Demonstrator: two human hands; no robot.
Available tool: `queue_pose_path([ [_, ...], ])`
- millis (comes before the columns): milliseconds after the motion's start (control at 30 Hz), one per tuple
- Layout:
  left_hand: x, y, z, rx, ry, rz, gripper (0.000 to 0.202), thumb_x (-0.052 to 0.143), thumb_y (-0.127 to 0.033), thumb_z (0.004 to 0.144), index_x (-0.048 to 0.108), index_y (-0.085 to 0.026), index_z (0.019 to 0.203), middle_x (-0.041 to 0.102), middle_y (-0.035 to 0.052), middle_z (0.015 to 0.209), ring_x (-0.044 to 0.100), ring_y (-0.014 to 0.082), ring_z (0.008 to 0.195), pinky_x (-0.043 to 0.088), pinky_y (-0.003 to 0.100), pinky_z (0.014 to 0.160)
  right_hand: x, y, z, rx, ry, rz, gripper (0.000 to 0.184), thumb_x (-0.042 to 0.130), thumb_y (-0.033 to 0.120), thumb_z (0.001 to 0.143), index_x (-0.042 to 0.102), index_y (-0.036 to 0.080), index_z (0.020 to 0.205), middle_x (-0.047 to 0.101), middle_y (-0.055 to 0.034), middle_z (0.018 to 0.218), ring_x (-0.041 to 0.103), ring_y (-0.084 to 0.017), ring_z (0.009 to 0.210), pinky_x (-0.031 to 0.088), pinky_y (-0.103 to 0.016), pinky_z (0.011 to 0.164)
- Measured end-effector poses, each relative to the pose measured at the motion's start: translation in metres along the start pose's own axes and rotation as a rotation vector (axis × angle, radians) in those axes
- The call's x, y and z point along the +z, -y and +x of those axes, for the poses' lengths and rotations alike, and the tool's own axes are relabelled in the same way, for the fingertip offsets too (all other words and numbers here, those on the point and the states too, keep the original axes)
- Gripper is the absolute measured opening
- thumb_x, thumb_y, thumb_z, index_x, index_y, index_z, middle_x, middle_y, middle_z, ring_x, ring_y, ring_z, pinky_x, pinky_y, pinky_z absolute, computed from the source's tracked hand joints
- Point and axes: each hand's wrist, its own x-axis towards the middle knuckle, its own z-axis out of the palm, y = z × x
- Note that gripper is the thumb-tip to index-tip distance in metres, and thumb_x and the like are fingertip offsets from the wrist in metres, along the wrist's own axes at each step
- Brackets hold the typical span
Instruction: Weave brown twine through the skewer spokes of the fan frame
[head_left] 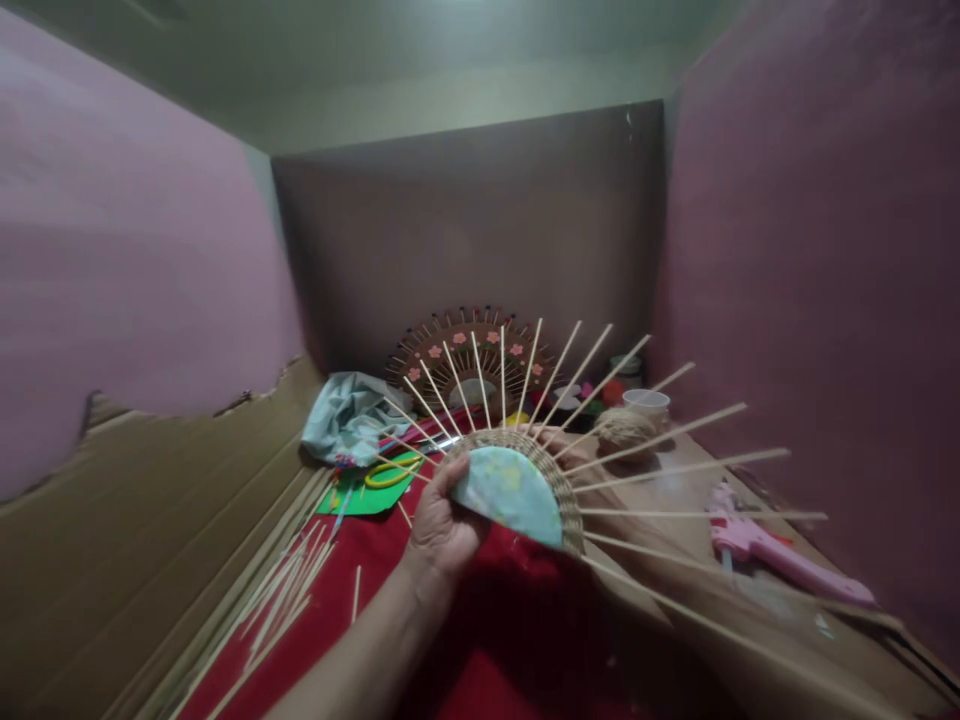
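My left hand [439, 530] grips the lower left edge of a half-round craft fan [510, 490]. The fan has a pale blue-green centre, a woven twine rim and several long wooden sticks radiating outward. It is held up, tilted, over the red cloth [495, 640]. My right hand [574, 452] reaches in behind the fan's upper right rim. Its fingers are mostly hidden by the sticks and the weave. A ball of twine [626, 428] lies just beyond it.
A finished brown fan with pink flowers [469, 355] leans against the back cardboard wall. A pink glue gun [757, 545] lies on the right and a white cup [647, 402] stands behind the twine. On the left are loose sticks [289, 590], green paper [371, 492] and a light blue cloth [349, 415].
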Motion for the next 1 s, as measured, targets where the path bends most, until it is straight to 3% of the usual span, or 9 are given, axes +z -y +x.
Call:
queue_pose_path([
  [133,-0.009,-0.001,-0.001,-0.047,0.036,0.042,0.012,0.052,-0.006,0.07,0.063,-0.01,0.069,0.068,0.0056,0.065,0.064,0.0161,0.063,0.047,0.037,0.084,-0.005,-0.001,0.0,-0.081,-0.017,-0.121,0.02,0.07,0.025,0.064,0.063,0.021,0.082,0.059,-0.0023,0.085,0.054,-0.02,0.085,0.044,-0.035,0.076],
  [233,-0.015,-0.004,-0.002,-0.066,0.066,0.104,0.01,0.053,-0.008,0.07,0.063,-0.012,0.071,0.069,0.0039,0.067,0.064,0.0151,0.065,0.048,0.033,0.083,-0.006,0.003,-0.001,-0.252,-0.062,-0.332,0.004,0.065,0.021,0.067,0.065,0.022,0.071,0.056,-0.0025,0.085,0.05,-0.018,0.085,0.04,-0.033,0.08],
  [333,-0.026,-0.007,-0.002,-0.06,0.103,0.159,0.007,0.056,-0.011,0.068,0.062,-0.014,0.07,0.068,0.0016,0.067,0.064,0.0137,0.065,0.049,0.028,0.079,-0.006,0.01,-0.003,-0.32,-0.066,-0.47,0.005,0.062,0.019,0.069,0.066,0.021,0.067,0.054,-0.0026,0.085,0.049,-0.017,0.085,0.038,-0.03,0.08],
  [500,-0.046,-0.008,-0.002,-0.165,0.263,0.203,0.013,0.062,-0.019,0.066,0.065,-0.01,0.075,0.069,0.0053,0.074,0.063,0.0158,0.071,0.047,0.028,0.075,-0.002,0.014,-0.009,0.059,0.048,-0.213,0.014,0.067,0.029,0.065,0.06,0.016,0.063,0.055,0.0009,0.058,0.048,-0.011,0.055,0.038,-0.025,0.054],
  [633,-0.054,-0.006,-0.001,-0.224,0.314,0.287,0.028,0.07,-0.023,0.061,0.065,-0.007,0.083,0.069,0.0083,0.078,0.062,0.0179,0.074,0.046,0.032,0.077,-0.001,0.005,-0.015,0.259,-0.028,-0.073,0.023,0.07,0.032,0.061,0.054,0.016,0.061,0.054,0.0035,0.052,0.045,-0.008,0.046,0.032,-0.021,0.046],
  [733,-0.056,-0.004,-0.003,-0.244,0.27,0.414,0.032,0.074,-0.029,0.058,0.062,-0.009,0.08,0.065,0.0054,0.068,0.058,0.0132,0.06,0.047,0.026,0.06,-0.005,-0.001,-0.02,0.319,-0.101,0.002,0.027,0.072,0.034,0.058,0.052,0.017,0.061,0.053,0.005,0.05,0.044,-0.007,0.043,0.03,-0.02,0.043],
  [800,-0.057,-0.003,-0.006,-0.305,0.211,0.517,0.032,0.071,-0.038,0.061,0.058,-0.011,0.071,0.054,-0.0008,0.05,0.046,0.0069,0.041,0.035,0.017,0.038,-0.008,-0.004,-0.023,0.327,-0.1,0.038,0.027,0.072,0.034,0.058,0.052,0.017,0.064,0.054,0.0051,0.052,0.044,-0.007,0.043,0.031,-0.02,0.044],
  [900,-0.057,0.003,-0.013,-0.303,0.129,0.639,0.033,0.062,-0.044,0.07,0.052,-0.012,0.067,0.04,-0.0061,0.041,0.031,0.0034,0.032,0.02,0.013,0.027,-0.01,-0.007,-0.026,0.323,-0.031,0.064,0.026,0.072,0.032,0.059,0.053,0.017,0.067,0.057,0.0032,0.057,0.049,-0.009,0.05,0.036,-0.022,0.049],
  [1000,-0.055,0.012,-0.022,-0.111,0.037,0.703,0.026,0.062,-0.036,0.071,0.051,-0.012,0.073,0.051,-0.0007,0.051,0.048,0.0076,0.042,0.04,0.018,0.037,-0.01,-0.009,-0.027,0.318,-0.028,0.051,0.026,0.073,0.031,0.058,0.053,0.016,0.063,0.058,0.002,0.058,0.051,-0.01,0.054,0.038,-0.023,0.054],
])
